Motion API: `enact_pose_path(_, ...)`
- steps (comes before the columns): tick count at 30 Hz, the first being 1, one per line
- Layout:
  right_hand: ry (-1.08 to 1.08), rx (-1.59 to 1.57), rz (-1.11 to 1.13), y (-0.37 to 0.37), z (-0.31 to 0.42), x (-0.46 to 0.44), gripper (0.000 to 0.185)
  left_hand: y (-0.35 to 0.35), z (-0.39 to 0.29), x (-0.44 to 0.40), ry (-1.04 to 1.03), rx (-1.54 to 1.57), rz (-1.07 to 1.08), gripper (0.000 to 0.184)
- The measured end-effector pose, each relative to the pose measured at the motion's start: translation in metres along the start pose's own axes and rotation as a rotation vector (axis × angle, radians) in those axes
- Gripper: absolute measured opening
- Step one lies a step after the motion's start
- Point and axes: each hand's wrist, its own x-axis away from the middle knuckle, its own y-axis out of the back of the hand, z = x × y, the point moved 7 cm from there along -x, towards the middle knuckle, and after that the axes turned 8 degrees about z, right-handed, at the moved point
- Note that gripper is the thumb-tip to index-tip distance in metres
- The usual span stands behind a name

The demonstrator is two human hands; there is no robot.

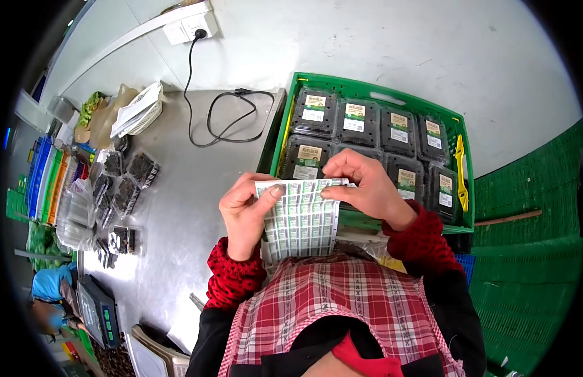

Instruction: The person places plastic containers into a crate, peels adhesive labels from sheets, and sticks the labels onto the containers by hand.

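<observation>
Between my hands hangs a sheet of small green-and-white printed stickers (301, 220), in front of my checked apron. My left hand (246, 204) pinches its upper left part, thumb on the printed face. At the upper right corner, the thumb and fingers of my right hand (360, 185) are closed on the sheet's edge; whether a single sticker is lifted there I cannot make out. Just beyond, a green crate (382, 94) holds several black lidded plastic boxes (354, 120) with paper labels on top. The sheet and my right hand partly cover the nearer boxes.
A steel table (178, 182) lies to the left, with a black power cable (225, 125), a white basket of papers (143, 110) and several clear packs of dark contents (125, 195). A scale (99, 311) stands near a person at the lower left. Green crates (530, 264) are stacked at right.
</observation>
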Motion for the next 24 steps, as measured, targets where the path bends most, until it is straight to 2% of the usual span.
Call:
enact_pose_path(2, -0.012, -0.131, 0.051, 0.007, -0.003, 0.003, 0.028, -0.013, -0.013, -0.002, -0.065, -0.134, 0.072, 0.011)
enact_pose_path(4, -0.026, -0.122, 0.043, 0.016, -0.005, 0.009, 0.028, -0.023, -0.013, -0.004, -0.086, -0.126, 0.095, 0.012)
enact_pose_path(8, 0.044, 0.010, -0.061, 0.022, 0.006, 0.022, 0.021, -0.032, -0.016, -0.005, -0.090, -0.187, 0.097, 0.012)
enact_pose_path(10, 0.043, 0.187, -0.064, 0.027, 0.013, 0.028, 0.020, -0.037, -0.018, -0.005, -0.122, -0.191, 0.078, 0.010)
enact_pose_path(12, 0.089, 0.238, -0.071, 0.031, 0.019, 0.031, 0.023, -0.041, -0.019, -0.006, -0.129, -0.220, 0.067, 0.010)
enact_pose_path(14, -0.001, 0.314, -0.053, 0.035, 0.020, 0.035, 0.029, -0.046, -0.019, -0.007, -0.138, -0.250, 0.056, 0.009)
enact_pose_path(16, 0.028, 0.330, -0.038, 0.041, 0.024, 0.029, 0.031, -0.055, -0.019, -0.008, -0.138, -0.313, 0.070, 0.009)
enact_pose_path(17, 0.135, 0.406, -0.031, 0.040, 0.036, 0.024, 0.031, -0.062, -0.022, -0.009, -0.158, -0.356, 0.060, 0.008)
enact_pose_path(18, 0.240, 0.481, -0.027, 0.036, 0.046, 0.021, 0.030, -0.066, -0.020, -0.009, -0.155, -0.358, 0.063, 0.008)
enact_pose_path(22, 0.304, 0.752, -0.067, 0.026, 0.043, 0.014, 0.020, -0.072, -0.013, -0.014, -0.137, -0.461, 0.030, 0.012)
enact_pose_path(24, 0.293, 0.803, -0.115, 0.024, 0.043, 0.013, 0.014, -0.072, 0.001, -0.017, 0.035, -0.369, -0.026, 0.013)
